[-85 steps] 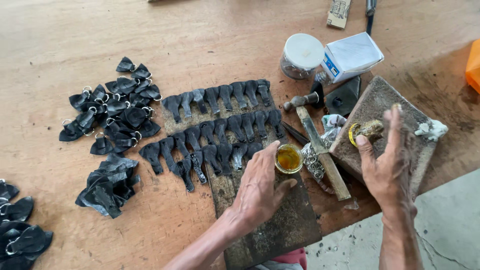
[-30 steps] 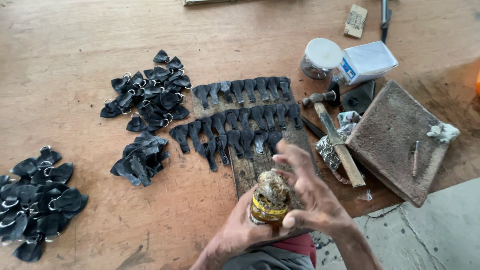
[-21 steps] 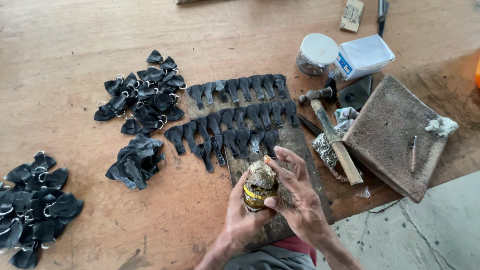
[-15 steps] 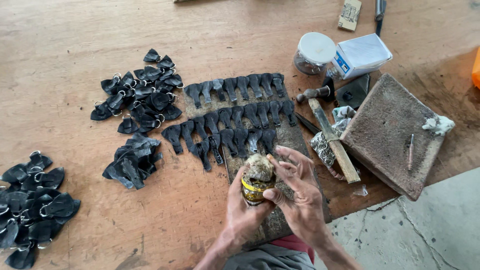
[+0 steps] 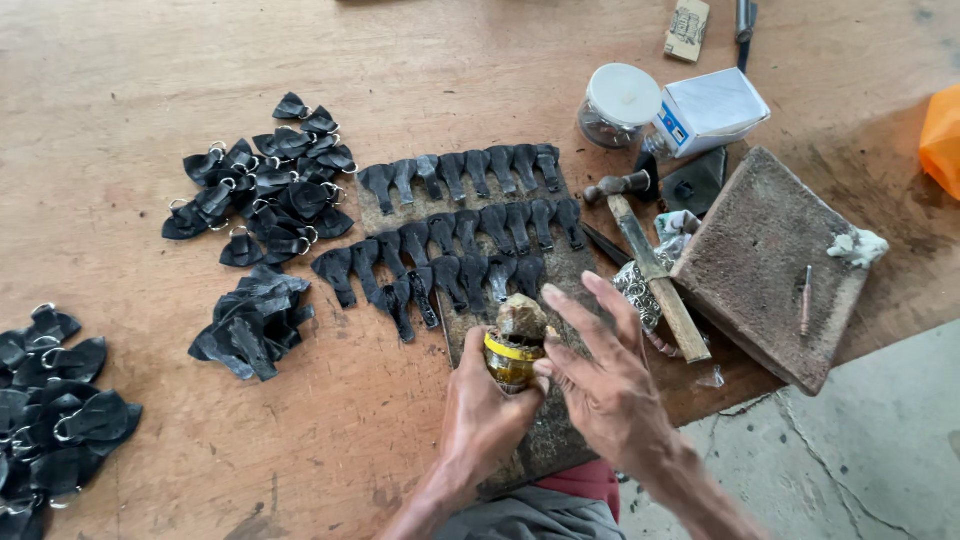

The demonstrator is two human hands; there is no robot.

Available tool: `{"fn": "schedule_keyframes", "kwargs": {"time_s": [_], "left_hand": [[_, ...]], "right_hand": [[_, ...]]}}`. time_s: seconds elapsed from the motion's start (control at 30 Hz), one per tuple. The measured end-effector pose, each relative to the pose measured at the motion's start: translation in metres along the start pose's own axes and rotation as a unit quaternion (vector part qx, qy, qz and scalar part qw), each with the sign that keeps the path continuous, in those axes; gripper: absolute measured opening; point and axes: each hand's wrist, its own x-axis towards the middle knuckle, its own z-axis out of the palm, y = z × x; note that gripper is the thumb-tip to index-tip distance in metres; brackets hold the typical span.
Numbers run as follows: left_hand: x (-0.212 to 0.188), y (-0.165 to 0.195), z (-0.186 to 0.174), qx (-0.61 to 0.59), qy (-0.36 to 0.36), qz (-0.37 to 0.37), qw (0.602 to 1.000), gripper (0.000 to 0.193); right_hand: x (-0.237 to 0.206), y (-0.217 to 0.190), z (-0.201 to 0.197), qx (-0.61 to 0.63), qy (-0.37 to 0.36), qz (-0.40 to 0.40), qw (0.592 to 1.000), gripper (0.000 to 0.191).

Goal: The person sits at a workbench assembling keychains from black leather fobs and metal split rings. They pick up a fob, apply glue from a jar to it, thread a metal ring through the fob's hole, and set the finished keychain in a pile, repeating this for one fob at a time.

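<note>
Black leather pieces (image 5: 265,190) lie heaped at my far left. My left hand (image 5: 480,410) grips a small yellow-banded jar (image 5: 510,358) over the dark board (image 5: 540,440); my right hand (image 5: 600,380), fingers spread, touches its crusted cap (image 5: 521,317). A hammer (image 5: 645,255) rests rightward.

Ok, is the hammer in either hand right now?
No: the hammer lies on the bench beside the brown block, while the left hand grips a small jar and the right hand touches it.
</note>
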Motion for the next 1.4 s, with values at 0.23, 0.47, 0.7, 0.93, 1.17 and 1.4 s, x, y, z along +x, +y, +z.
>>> {"fn": "schedule_keyframes", "kwargs": {"time_s": [0.23,0.47,0.7,0.93,1.17,1.4], "left_hand": [[0.004,0.006,-0.012,0.083,-0.101,-0.005,0.991,0.056],[0.003,0.003,-0.028,0.085,-0.183,0.027,0.979,0.055],[0.007,-0.008,-0.032,0.081,-0.24,0.054,0.966,0.056],[0.008,-0.015,-0.043,-0.004,-0.257,0.095,0.962,0.064],[0.006,-0.019,-0.052,0.041,-0.271,0.12,0.954,0.066],[0.005,-0.02,-0.049,0.052,-0.217,0.187,0.957,0.067]], "right_hand": [[0.036,0.024,-0.052,0.035,-0.288,-0.005,0.957,0.006],[0.061,0.02,-0.066,0.166,-0.278,-0.008,0.946,0.004],[0.05,0.038,-0.058,0.286,-0.316,0.116,0.897,0.009],[0.038,0.055,-0.039,0.412,-0.287,0.15,0.852,0.012],[0.028,0.059,-0.014,0.608,-0.252,0.169,0.733,0.021],[0.037,0.041,-0.024,0.551,-0.262,0.187,0.77,0.035]]}}
